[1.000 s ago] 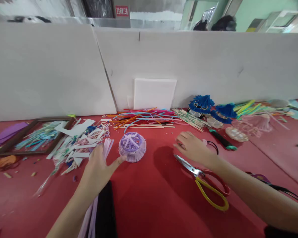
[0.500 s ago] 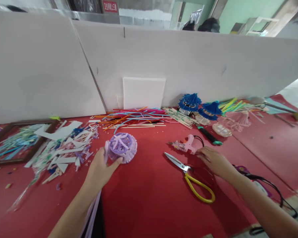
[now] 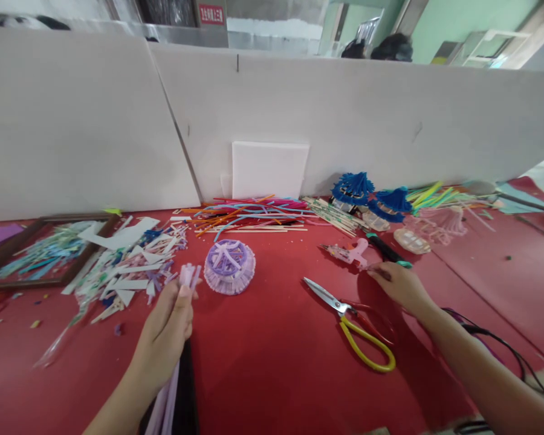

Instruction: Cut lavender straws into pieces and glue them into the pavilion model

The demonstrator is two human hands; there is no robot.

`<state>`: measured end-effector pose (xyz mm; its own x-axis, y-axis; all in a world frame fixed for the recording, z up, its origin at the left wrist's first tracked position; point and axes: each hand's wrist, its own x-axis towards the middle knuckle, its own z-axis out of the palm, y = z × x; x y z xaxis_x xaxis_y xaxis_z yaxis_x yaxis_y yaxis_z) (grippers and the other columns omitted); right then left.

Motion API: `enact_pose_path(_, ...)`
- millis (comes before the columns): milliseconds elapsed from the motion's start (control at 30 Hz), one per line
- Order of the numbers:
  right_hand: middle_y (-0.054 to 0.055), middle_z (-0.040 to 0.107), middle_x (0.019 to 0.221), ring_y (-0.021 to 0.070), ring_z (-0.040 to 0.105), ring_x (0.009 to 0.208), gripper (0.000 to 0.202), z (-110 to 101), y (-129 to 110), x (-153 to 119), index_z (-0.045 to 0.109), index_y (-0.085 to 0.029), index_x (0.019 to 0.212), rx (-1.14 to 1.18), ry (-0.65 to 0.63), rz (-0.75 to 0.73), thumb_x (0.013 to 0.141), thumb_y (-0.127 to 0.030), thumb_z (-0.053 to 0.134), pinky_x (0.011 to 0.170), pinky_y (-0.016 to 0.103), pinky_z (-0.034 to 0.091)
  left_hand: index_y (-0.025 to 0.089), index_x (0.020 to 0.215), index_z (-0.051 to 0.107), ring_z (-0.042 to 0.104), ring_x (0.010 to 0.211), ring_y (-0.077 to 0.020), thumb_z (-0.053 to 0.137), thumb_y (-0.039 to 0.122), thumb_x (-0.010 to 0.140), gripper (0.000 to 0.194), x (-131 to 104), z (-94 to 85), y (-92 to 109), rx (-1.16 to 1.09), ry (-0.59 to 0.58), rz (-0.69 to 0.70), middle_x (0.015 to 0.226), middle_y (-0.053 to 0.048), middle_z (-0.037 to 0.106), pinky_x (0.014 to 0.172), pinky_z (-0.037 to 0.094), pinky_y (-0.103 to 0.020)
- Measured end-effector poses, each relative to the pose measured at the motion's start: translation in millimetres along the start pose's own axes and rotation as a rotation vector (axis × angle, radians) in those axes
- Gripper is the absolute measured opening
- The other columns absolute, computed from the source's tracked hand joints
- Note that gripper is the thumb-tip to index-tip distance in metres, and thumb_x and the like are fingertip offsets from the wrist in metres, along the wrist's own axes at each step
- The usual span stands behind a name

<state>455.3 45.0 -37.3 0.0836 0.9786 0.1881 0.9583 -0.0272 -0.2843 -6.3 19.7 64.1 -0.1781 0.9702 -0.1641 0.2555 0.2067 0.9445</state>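
Left hand (image 3: 168,319) has curled around purple strips (image 3: 189,275), thumb pointing forward

The tabletop (image 3: 263,356) is open between purple dome (image 3: 229,273) and scissors (image 3: 343,307), coloured strips (image 3: 259,215) behind.

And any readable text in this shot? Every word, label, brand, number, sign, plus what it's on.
"卫生间 … 上三楼": white characters on the red sign behind the white partition; the middle character is too blurred to be sure of.
Faint mark on the partition: can't be made out as writing.
Pink glue gun, scissors: no readable brand or number.
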Motion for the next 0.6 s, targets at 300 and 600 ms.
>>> enact_pose_path(300, 0.015, 0.063, 0.102, 0.0311, 0.058, 0.100, 0.022, -11.5, -76.2, -37.8, 0.059, -0.016, 0.103, -0.102, 0.102, -0.205, 0.087, -0.026, 0.047, 0.091, 0.047, 0.046, 0.020, 0.093, 0.049, 0.022, 0.043, -0.0024, 0.051, 0.073, 0.073, 0.056, -9.4, 35.2, -12.3, -0.139, -0.621, -0.380, 0.064, 0.008, 0.042, 0.041, 0.015, -0.017)
enact_pose_path(600, 0.015, 0.066, 0.108, 0.0296, 0.063, 0.095, 0.027, 16.7, -106.7, -72.6, 0.058, -0.015, 0.113, -0.159, -0.046, -0.333, 0.090, -0.023, 0.047, 0.082, 0.044, 0.051, 0.019, 0.080, 0.054, 0.032, 0.048, -0.0070, 0.053, 0.055, 0.083, 0.037, 10.1, 57.1, -32.4, -0.071, -0.569, -0.203, 0.065, 0.004, 0.047, 0.043, 0.022, -0.021)
